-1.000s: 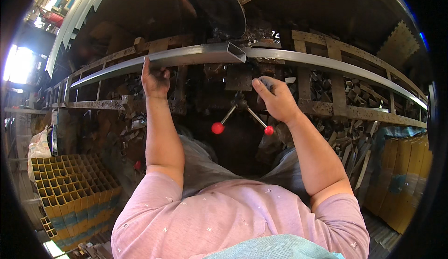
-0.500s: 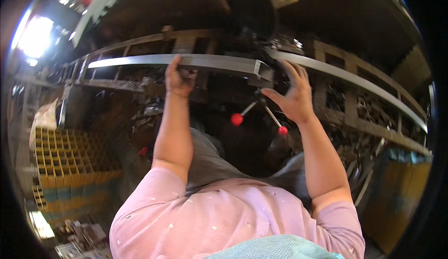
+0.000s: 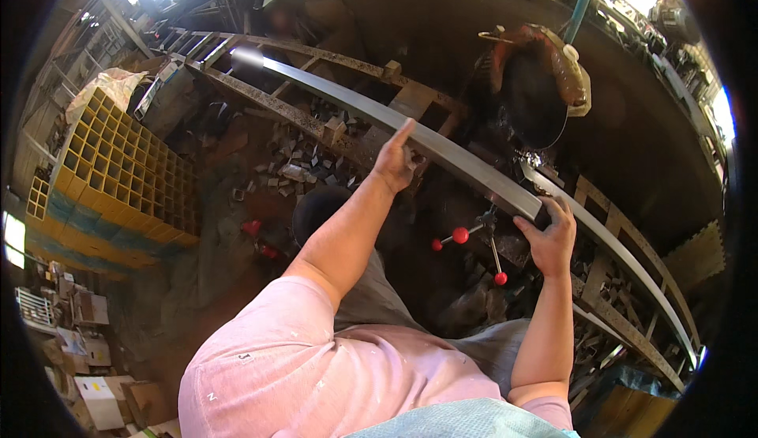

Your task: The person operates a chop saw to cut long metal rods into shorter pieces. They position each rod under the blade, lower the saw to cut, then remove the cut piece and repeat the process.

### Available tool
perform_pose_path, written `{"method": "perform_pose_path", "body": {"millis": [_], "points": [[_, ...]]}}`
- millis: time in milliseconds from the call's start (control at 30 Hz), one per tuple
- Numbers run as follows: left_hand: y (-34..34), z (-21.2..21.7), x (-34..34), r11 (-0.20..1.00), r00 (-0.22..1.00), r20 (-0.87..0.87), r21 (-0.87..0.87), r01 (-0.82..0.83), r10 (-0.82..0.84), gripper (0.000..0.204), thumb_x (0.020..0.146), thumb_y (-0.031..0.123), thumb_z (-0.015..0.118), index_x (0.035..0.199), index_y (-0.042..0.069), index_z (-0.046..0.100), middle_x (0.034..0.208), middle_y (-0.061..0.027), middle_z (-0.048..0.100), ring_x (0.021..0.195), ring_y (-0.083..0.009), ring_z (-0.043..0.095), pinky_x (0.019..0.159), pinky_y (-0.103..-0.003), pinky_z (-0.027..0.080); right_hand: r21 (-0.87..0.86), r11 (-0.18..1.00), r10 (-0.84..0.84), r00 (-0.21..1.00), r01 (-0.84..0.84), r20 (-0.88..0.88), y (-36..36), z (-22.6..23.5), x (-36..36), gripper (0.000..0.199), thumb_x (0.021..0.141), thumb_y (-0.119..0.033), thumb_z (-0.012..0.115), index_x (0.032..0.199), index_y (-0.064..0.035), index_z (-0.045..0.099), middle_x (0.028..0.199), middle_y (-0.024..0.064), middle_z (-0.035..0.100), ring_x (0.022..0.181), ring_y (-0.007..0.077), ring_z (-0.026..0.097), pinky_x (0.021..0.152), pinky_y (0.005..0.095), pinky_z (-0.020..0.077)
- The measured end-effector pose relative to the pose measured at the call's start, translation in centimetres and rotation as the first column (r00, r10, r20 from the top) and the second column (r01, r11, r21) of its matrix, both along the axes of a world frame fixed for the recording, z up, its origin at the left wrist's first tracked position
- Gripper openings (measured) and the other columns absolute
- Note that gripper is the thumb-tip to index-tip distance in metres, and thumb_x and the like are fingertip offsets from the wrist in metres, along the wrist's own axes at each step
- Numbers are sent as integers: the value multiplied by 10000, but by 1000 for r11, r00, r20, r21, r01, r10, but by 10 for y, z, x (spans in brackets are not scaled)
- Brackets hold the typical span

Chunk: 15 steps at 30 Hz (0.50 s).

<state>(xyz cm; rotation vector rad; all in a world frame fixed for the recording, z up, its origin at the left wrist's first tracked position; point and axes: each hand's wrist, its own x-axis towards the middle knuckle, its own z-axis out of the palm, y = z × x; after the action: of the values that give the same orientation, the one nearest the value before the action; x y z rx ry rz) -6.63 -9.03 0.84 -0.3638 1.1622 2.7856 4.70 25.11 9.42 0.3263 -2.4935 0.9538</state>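
A long silver rectangular metal tube slants from the far left down toward the middle right. Around its near side, a little short of the end, my left hand is closed, thumb on top. At the tube's near end my right hand grips it between thumb and fingers. Just below hangs a spoked handle with red ball knobs. A second silver tube runs on to the lower right, apart from the held one.
Slatted rails support the tubes on both sides. Beyond them stands a machine with a large dark round part. Short cut pieces litter the floor. Stacked yellow square tubes are at left, cardboard boxes at lower left.
My view has turned, so the tube now slants down to the right. My right hand, spread beside the tube's end before, has closed on it. My left hand still holds the tube.
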Motion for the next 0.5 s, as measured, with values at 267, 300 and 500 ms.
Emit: {"method": "perform_pose_path", "body": {"millis": [267, 300, 500], "points": [[-80, 8, -16, 957, 961, 56, 94, -274, 270, 755, 874, 639, 803, 1418, 164, 583, 1313, -93, 665, 1087, -284, 658, 950, -479, 501, 96, 993, -75, 989, 63, 127, 25, 6, 48, 502, 613, -118, 963, 1029, -22, 699, 1031, 155, 695, 1019, 382, 662, 901, 451, 533], [-75, 19, -11, 940, 954, 89, 168, -297, 285, 758, 878, 637, 799, 1424, 161, 574, 1295, -99, 660, 1060, -289, 658, 953, -496, 504, 201, 977, -100, 985, 71, 139, 20, 8, 57, 495, 612, -133, 965, 1014, -25, 698, 1035, 157, 698, 1021, 384, 659, 895, 459, 531], [-74, 31, 5, 900, 918, 153, 195, -391, 366, 814, 901, 604, 790, 1478, 120, 478, 1142, -130, 591, 964, -286, 637, 871, -489, 584, 331, 933, -209, 963, 144, 169, 6, 4, 81, 525, 655, -218, 973, 1058, -65, 673, 1072, 131, 710, 1087, 378, 654, 950, 484, 492]]}}
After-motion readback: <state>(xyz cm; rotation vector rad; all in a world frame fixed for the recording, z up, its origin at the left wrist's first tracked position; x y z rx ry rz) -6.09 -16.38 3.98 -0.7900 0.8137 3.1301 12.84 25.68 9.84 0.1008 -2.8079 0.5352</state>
